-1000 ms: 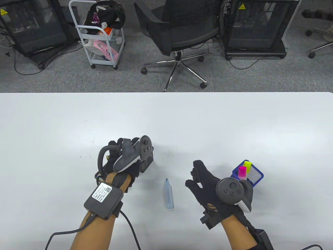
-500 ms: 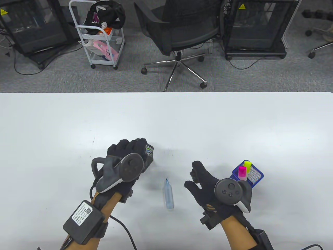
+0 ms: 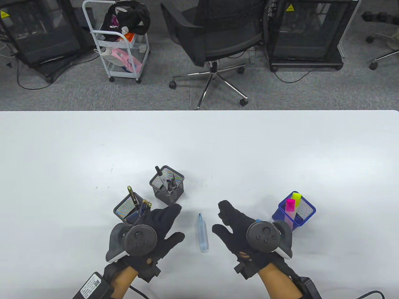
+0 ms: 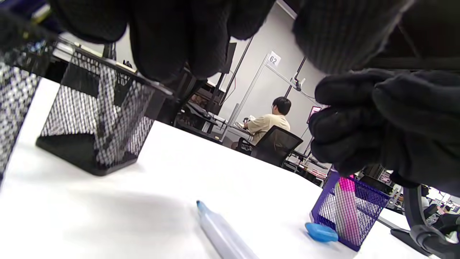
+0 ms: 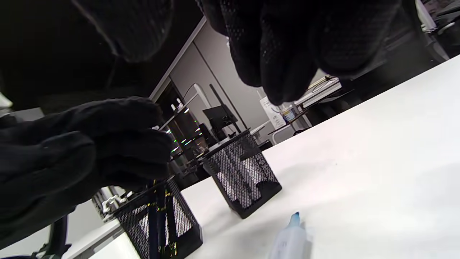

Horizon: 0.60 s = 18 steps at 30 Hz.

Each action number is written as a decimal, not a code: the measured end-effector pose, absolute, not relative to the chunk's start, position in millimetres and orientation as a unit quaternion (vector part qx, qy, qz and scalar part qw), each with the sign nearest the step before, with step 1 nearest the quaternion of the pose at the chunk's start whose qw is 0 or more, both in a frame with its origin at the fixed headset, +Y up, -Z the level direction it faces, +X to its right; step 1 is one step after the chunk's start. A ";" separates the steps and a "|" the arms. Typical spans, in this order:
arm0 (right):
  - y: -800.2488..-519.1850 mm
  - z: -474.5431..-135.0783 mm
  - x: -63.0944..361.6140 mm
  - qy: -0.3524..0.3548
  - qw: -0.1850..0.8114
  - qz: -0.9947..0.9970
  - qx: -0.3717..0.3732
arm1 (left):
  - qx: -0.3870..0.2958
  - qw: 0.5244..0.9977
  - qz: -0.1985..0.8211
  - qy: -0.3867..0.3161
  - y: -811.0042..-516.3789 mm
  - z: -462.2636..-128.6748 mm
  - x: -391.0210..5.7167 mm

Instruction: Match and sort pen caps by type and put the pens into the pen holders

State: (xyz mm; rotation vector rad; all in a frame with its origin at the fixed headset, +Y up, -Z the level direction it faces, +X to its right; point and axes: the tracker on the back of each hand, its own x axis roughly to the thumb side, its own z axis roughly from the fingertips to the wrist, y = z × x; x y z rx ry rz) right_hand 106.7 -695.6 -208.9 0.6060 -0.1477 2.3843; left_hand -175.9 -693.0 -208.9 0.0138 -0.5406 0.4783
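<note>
An uncapped light-blue highlighter [image 3: 202,232] lies on the white table [image 3: 199,140] between my hands, tip pointing away; it also shows in the wrist views [image 4: 222,233] [image 5: 289,239]. Its blue cap [image 4: 321,232] lies beside the blue mesh holder [image 3: 304,211], which holds a pink and a yellow highlighter. My left hand [image 3: 175,222] hovers just left of the highlighter, fingers spread, holding nothing. My right hand [image 3: 219,217] is just right of it, fingers relaxed and empty. A black mesh holder [image 3: 166,185] contains markers; a second black holder [image 3: 127,209] contains slim pens.
Past the table's far edge stand an office chair [image 3: 215,37], a white trolley [image 3: 120,40] and two black cabinets. A cable [image 3: 140,291] runs from my left wrist along the near edge. The left wrist view shows a person [image 4: 267,120] seated far behind.
My left hand drew back from the black marker holder toward the near edge and opened, uncovering both black holders. My right hand slid slightly left and nearer. The highlighter stayed put.
</note>
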 end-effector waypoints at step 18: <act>-709.8 -236.1 51.1 0.130 0.140 0.978 0.078 | -0.004 0.932 0.260 -0.251 -701.5 -198.0 -188.5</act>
